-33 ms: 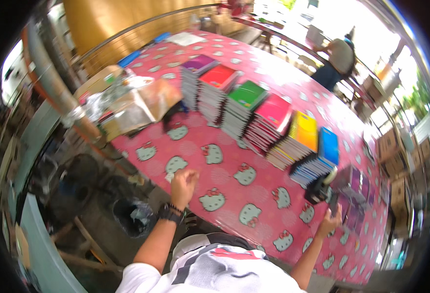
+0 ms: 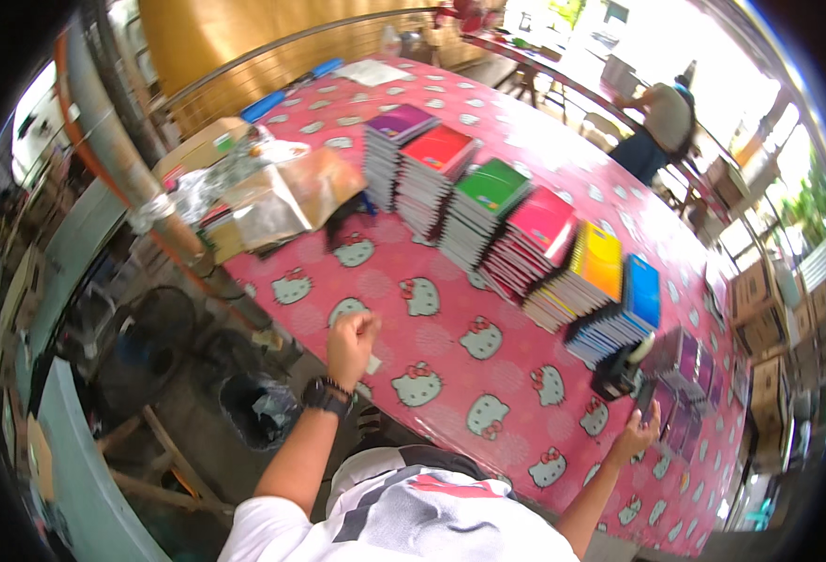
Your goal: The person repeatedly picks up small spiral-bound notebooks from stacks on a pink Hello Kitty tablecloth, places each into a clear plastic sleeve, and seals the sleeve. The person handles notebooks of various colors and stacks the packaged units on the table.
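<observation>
My left hand [image 2: 351, 348] is held over the table's near left edge, its fingers curled together. Whatever may be in them is too small to make out; a small pale patch shows beside the hand. At the right, my right hand [image 2: 636, 435] grips a dark flat object [image 2: 645, 394] whose kind I cannot tell. Just beyond it stands a black tape dispenser [image 2: 616, 375] with a pale roll. Purple bundles in shiny wrap [image 2: 683, 367] lie beside that hand. A slanting row of spiral notebook stacks crosses the table, from purple [image 2: 401, 123] and red [image 2: 439, 150] to yellow [image 2: 597, 260] and blue [image 2: 641, 288].
The pink patterned tablecloth [image 2: 450, 375] covers the table. Crumpled plastic and brown wrapping [image 2: 286, 199] lie at its left, near a metal post [image 2: 132, 155]. A bin with a black liner [image 2: 261, 412] is below left. Cardboard boxes [image 2: 756, 298] are at right; another person [image 2: 661, 122] sits far behind.
The view has shifted slightly, so the table and stacks appear a little farther right. Both hands keep nearly the same pose, and the dark object stays in my right hand.
</observation>
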`<state>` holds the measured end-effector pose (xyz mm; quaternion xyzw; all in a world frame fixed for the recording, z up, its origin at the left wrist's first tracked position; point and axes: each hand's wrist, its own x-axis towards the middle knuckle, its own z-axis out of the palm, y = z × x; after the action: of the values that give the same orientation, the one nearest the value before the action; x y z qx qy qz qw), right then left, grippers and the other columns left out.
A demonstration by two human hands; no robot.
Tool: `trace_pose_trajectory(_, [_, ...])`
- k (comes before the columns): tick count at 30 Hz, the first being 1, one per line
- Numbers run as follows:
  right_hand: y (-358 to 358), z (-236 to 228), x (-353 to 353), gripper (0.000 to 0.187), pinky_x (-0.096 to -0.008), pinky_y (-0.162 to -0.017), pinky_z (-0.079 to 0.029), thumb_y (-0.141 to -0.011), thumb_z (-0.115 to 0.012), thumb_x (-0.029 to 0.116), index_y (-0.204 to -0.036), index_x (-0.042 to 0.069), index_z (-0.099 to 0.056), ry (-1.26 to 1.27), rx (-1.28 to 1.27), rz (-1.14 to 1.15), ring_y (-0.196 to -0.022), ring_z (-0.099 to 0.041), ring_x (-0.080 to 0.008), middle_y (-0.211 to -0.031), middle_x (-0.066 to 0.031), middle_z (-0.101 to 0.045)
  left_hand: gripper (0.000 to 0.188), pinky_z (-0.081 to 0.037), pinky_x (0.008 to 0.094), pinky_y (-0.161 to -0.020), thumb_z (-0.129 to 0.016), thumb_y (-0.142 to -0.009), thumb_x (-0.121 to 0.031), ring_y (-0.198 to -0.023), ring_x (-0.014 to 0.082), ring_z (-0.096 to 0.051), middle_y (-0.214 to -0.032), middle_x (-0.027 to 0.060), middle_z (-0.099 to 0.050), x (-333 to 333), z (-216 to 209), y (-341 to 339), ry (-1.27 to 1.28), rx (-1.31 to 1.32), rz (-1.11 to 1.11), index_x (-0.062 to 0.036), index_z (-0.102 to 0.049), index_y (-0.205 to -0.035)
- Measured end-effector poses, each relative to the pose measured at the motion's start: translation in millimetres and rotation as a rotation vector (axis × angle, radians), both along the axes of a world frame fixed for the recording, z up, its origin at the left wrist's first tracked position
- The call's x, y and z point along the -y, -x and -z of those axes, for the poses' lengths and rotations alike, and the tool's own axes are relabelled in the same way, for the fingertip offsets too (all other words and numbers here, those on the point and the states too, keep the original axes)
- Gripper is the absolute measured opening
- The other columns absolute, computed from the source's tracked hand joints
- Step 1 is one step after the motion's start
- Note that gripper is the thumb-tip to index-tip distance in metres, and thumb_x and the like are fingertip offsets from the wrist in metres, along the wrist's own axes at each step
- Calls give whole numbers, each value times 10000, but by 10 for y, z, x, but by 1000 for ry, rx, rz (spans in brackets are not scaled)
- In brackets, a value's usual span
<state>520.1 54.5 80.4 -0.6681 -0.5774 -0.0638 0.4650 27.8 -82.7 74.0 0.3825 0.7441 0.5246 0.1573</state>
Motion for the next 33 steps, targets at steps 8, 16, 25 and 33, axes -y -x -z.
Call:
trace_pose_trajectory(8, [1749,-295,97,101,-230,-679,-421,-875,-532,18,-917,-2,-622,9,-450,-661,-754,-535,-100,-861,-34,-615,263,-440,387,-841,-647,-798,-165,-993,310,-543,-1016,133,-614,-875,-62,1503,-63,-567,-142,-15,-610,-1011])
trace_pose_trajectory(16, [2590,-317,538,84,-231,-652,-433,-830,-559,-36,-870,-13,-630,281,-341,-794,-728,-564,-106,-782,-55,-621,182,-455,421,-880,-616,-798,-126,-1033,337,-566,-1007,169,-609,-1666,293,2302,280,-595,-111,-30,-627,-953])
trace_pose_trajectory(25, [2395,-72,528,91,-224,-684,-451,-848,-535,-51,-892,-14,-604,376,-355,-750,-749,-569,-90,-812,-38,-628,469,-405,359,-460,-706,-782,-442,-459,175,-537,-515,79,-576,-1552,107,3120,-285,13,-356,-16,-597,-618])
trace_pose_trajectory(33, [2896,-165,523,105,-222,-687,-437,-852,-582,16,-939,4,-640,532,-683,-896,-768,-563,-102,-828,-23,-615,138,-480,324,-720,-651,-836,-161,-851,172,-591,-948,67,-614,-1061,-825,1332,-690,-108,353,-44,-578,-843])
